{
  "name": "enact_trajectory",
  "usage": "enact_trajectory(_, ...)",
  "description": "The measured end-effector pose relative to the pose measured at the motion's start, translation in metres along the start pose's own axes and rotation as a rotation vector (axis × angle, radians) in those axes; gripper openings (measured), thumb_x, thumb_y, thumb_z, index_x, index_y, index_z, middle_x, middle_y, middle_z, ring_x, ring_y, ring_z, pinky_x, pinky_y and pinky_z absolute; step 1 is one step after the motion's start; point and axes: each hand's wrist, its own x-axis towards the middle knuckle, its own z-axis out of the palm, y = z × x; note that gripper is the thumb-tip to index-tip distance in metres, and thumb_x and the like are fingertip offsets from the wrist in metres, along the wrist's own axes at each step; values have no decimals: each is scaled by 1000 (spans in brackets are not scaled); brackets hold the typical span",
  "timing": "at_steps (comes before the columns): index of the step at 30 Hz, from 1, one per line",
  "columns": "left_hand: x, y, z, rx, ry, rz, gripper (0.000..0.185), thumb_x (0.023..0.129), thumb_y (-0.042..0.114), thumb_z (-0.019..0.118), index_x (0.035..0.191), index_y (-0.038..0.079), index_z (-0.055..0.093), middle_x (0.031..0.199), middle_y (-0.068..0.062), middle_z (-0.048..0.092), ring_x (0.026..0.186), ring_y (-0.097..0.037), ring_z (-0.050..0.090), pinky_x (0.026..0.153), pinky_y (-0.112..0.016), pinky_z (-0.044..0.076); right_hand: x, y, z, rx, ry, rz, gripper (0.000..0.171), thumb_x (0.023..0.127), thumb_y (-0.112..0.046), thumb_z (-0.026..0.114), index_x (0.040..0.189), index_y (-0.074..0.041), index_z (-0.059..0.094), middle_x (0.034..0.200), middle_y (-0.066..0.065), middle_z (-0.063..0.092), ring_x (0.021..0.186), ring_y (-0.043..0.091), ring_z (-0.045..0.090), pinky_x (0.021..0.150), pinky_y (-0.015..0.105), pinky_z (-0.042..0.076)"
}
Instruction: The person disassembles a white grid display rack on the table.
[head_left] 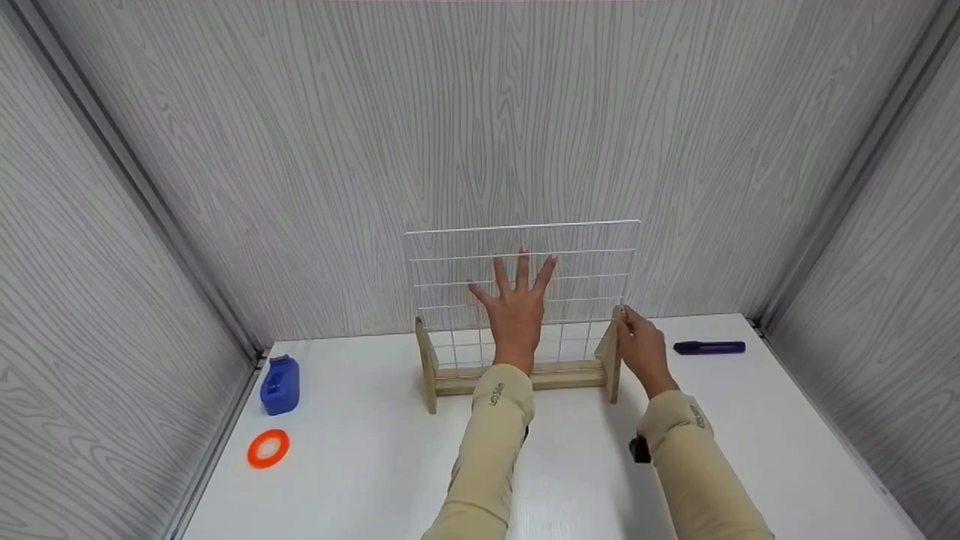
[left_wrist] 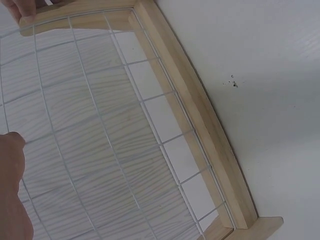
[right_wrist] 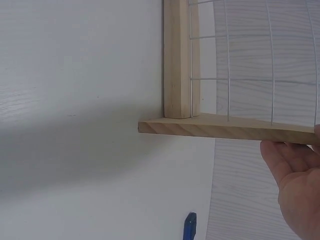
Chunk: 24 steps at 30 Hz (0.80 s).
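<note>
A wooden stand [head_left: 570, 377] with two side panels and a low crossbar holds a white wire grid [head_left: 525, 226] upright. My left hand [head_left: 516, 315] lies against the middle of the grid, its fingers straight and spread. Only part of that hand [left_wrist: 11, 187] shows at the edge of the left wrist view. At the stand's right side panel [head_left: 611, 364], my right hand [head_left: 643, 349] grips the upper end. From the right wrist view, its fingers [right_wrist: 285, 157] lie along the panel's outer face.
A blue bottle [head_left: 280, 386] and an orange ring [head_left: 268, 448] are at the left of the white table [head_left: 360, 465]. To the right lies a dark blue box-cutter-like tool [head_left: 709, 347]. Wood-grain panels [head_left: 480, 112] enclose the back and both sides.
</note>
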Motion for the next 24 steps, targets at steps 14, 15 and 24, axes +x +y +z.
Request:
enact_trajectory(14,1,1,2,-26,21,-13,100,88,30,80,160,50,13,166,4,33,152,-40,32,101,-78,39,-1,1,0,17,-9,-5,50,108,-16,40,153,4,37,145,32,52,136,45,51,112,56,43)
enact_trajectory(15,1,1,2,-26,21,-12,101,87,31,80,160,50,12,166,4,33,152,-40,32,101,-78,39,0,1,1,15,-10,-4,50,108,-16,40,154,4,37,145,32,52,136,46,51,112,56,43)
enact_trajectory(24,1,1,3,-19,60,-7,93,90,34,77,159,50,17,165,4,35,150,-40,36,99,-77,41,0,0,0,3,-2,-21,49,108,-14,42,152,6,38,141,33,55,132,47,53,109,57,46)
